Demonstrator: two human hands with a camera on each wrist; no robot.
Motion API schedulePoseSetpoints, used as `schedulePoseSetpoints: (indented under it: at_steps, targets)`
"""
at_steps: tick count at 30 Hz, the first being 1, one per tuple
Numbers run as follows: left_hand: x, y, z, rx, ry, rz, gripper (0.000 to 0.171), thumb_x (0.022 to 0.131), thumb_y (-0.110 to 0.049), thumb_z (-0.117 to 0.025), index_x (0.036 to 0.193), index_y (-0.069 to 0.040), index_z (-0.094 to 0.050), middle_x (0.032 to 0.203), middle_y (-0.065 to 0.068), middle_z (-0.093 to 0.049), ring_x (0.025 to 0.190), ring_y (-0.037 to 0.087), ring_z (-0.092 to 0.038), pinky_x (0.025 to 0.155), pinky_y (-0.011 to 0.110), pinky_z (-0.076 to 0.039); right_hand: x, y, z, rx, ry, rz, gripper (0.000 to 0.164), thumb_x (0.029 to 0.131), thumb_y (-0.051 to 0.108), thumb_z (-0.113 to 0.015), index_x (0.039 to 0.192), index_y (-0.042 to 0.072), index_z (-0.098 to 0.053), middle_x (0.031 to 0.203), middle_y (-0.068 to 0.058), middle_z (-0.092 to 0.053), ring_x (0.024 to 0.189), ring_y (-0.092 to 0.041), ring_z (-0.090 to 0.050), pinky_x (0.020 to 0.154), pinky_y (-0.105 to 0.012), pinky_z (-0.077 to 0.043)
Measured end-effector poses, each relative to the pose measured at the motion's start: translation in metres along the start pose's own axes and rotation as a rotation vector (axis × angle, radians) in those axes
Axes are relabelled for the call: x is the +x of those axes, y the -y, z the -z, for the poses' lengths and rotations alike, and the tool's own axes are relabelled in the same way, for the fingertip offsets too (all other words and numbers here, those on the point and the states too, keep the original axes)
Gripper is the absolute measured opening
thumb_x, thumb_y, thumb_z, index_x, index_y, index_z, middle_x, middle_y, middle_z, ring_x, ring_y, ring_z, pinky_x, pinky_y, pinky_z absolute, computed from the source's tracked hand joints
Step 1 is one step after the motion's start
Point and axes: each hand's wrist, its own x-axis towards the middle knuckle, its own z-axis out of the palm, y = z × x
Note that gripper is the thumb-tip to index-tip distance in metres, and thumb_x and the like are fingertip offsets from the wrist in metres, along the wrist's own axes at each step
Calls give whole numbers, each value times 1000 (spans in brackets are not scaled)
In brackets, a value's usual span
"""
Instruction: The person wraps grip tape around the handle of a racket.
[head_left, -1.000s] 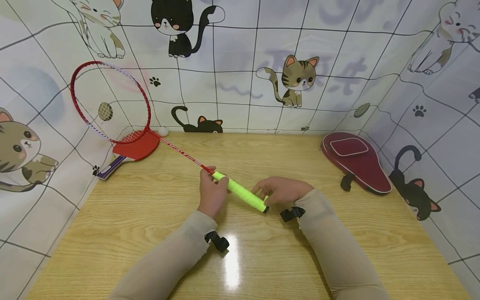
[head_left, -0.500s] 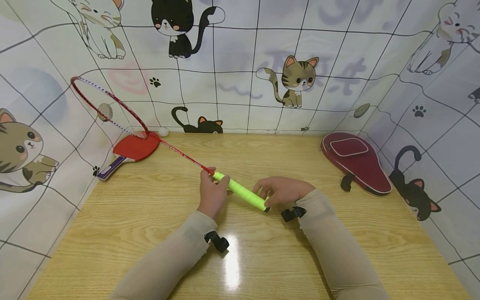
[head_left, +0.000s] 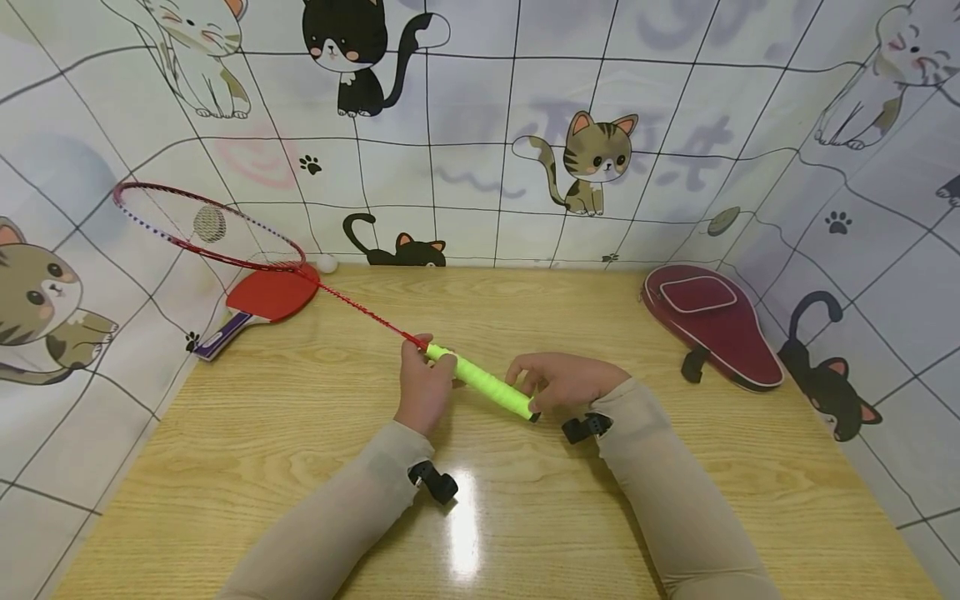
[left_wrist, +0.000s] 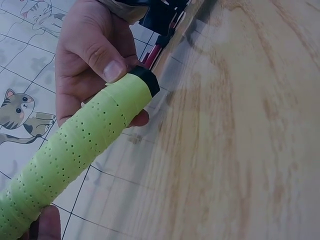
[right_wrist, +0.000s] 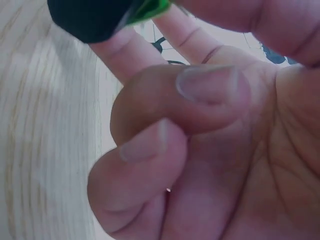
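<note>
A badminton racket [head_left: 367, 312] with a red shaft slants over the table, its oval head at the far left seen nearly edge-on. Perforated yellow-green tape [left_wrist: 75, 142] covers its handle, which ends in a black butt cap [left_wrist: 145, 80]. My left hand [head_left: 426, 387] grips the upper handle close to the shaft, thumb on the near side. At the butt end, my right hand [head_left: 570, 382] pinches the handle between thumb and fingers. The right wrist view shows its other fingers [right_wrist: 140, 150] curled below the dark cap.
Under the racket's head lies a red table tennis bat [head_left: 281, 293], with a white ball [head_left: 326, 263] beside it. A dark red bat case [head_left: 712, 321] rests at the right of the wooden table [head_left: 480, 533]. Cat-patterned cloth [head_left: 472, 100] hangs behind and at both sides.
The racket has rolled about its shaft: its head went from facing the camera, through a narrow slant, to lying nearly flat. Both hands have stayed almost in place on the handle.
</note>
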Motion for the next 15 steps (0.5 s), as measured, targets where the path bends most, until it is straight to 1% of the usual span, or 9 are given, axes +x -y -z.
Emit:
schedulePoseSetpoints:
  at_steps: [5,12,15]
  targets:
    - [0,1,0,-2,23,16,59,102,-12,-62,150,-2,-29,132,23,-52,103,28,-66,81,40,-63,0,0,0,0,-4,-4,45,91,0,-73,130,15,-57,107,-12,-73,83,-23,-71,73,-36,-56]
    - [-1,-2,-1,-17,27,11,58,101,-6,-59,150,1,-29,124,20,-55,101,28,-66,78,36,-63,-1,0,1,8,5,1,44,91,0,-73,129,14,-56,106,-12,-72,83,-23,-70,73,-36,-55]
    - [-1,-2,-2,-25,30,12,58,99,-4,-57,150,1,-29,124,20,-56,104,28,-66,77,34,-62,-1,0,1,15,7,8,43,92,-1,-71,129,14,-55,105,-13,-72,82,-23,-69,74,-37,-56]
